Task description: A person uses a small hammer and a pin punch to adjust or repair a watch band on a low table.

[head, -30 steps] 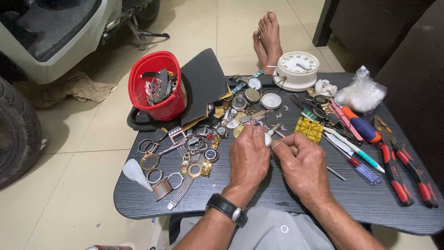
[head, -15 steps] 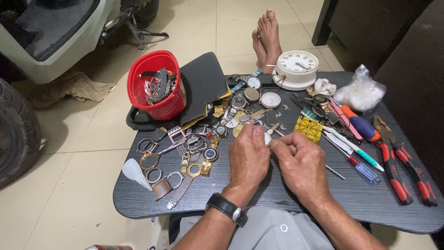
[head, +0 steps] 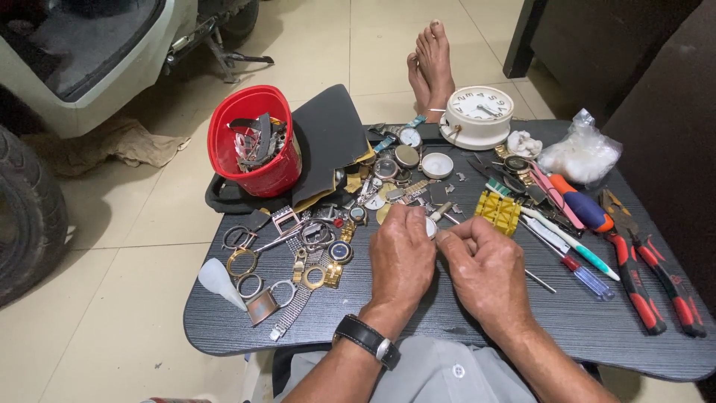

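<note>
My left hand (head: 401, 257) and my right hand (head: 486, 269) meet over the middle of a small dark table (head: 418, 336). Between their fingertips they pinch a small round watch part (head: 430, 227), mostly hidden by the fingers. A black wristwatch (head: 365, 339) is on my left wrist. Just beyond the hands lie loose watch cases, dials and backs (head: 406, 160). To the left lies a heap of watch bands and bezels (head: 298, 254). A yellow case holder (head: 498, 212) sits just right of the fingertips.
A red bucket of straps (head: 253, 140) and a black pouch (head: 328, 142) stand at the back left, a white alarm clock (head: 477, 116) at the back. Screwdrivers (head: 578, 272) and red-handled pliers (head: 656, 269) lie right. Bare feet (head: 431, 63), a tyre (head: 26, 216).
Both hands stay together at the same spot, with only slight finger movement on the small part. Nothing on the table has shifted.
</note>
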